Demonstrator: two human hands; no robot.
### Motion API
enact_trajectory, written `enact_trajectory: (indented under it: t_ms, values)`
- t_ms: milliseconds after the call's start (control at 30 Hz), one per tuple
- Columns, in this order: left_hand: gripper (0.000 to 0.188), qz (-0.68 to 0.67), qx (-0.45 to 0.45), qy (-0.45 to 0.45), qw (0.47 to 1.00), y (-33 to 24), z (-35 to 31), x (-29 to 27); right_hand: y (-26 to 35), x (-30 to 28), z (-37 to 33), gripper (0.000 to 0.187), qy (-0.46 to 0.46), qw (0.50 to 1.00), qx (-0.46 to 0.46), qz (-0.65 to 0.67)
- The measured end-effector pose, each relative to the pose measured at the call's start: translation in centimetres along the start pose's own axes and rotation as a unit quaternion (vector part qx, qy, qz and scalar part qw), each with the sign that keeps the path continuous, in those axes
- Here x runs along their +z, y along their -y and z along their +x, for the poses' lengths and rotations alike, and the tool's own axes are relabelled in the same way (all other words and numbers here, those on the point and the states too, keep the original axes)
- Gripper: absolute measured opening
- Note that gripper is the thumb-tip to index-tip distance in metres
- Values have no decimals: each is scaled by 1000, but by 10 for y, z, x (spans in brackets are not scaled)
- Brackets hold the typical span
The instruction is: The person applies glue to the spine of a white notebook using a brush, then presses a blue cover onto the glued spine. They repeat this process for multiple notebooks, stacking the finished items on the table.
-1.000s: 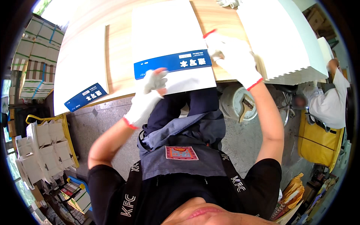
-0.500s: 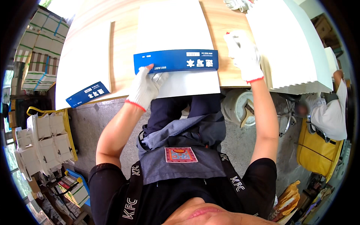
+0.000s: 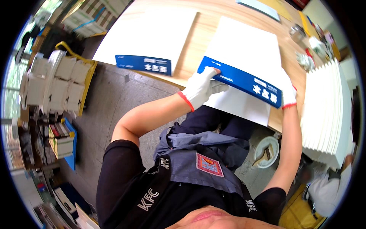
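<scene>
A stack of white paper sheets [image 3: 244,42] lies on the wooden table, with a blue printed band [image 3: 240,82] across its near part. White paper also shows below the band, out to the table's front edge. My left hand [image 3: 202,87], in a white glove with a red cuff, grips the band's left end, its bare thumb tip on top and fingers curled below. At the band's right end, my gloved right hand [image 3: 288,91] rests along the stack's side. Its fingers blend into the white paper and cannot be made out.
Left on the table is another white stack [image 3: 160,34] with a blue band [image 3: 143,64]. A tall pile of white pads [image 3: 322,110] stands at right, near gloves [image 3: 306,61] and a metal jar [image 3: 296,32]. Below are a white bucket [image 3: 267,152] and a seated person [image 3: 328,192].
My view has swung right. My right hand has come from the bare tabletop to the band's right end. The band and stack now sit at a slant, with my left hand still on the band.
</scene>
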State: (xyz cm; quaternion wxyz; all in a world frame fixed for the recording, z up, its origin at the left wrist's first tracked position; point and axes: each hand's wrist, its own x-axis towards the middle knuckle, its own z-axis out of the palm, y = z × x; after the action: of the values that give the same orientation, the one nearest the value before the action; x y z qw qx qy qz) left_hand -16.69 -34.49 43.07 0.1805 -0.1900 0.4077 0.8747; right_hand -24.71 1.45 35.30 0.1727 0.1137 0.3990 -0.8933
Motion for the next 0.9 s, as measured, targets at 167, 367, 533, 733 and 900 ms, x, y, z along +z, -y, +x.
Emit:
enact_trajectory:
  t_ms: [167,367,533,733,900]
  values:
    - [29,155,188,-41,969,-30,-13,-74,-42,101,-4,39,-4,944,-225,-240]
    - [71,277,365,-220,861,-126,-39,-172,-132,229,50,33,44,940,-276,-197]
    - [67,407,307,-255,822,-192,-26,-242,-188,263,151,39,87,976,-128,-153]
    - [68,594,193,-353,697,-193,3,-264,-178,298,133,54,-71,646,-153,-745]
    - [67,626,220,-332,671,-189,9,-284,-178,295,130,51,-72,641,-150,-749]
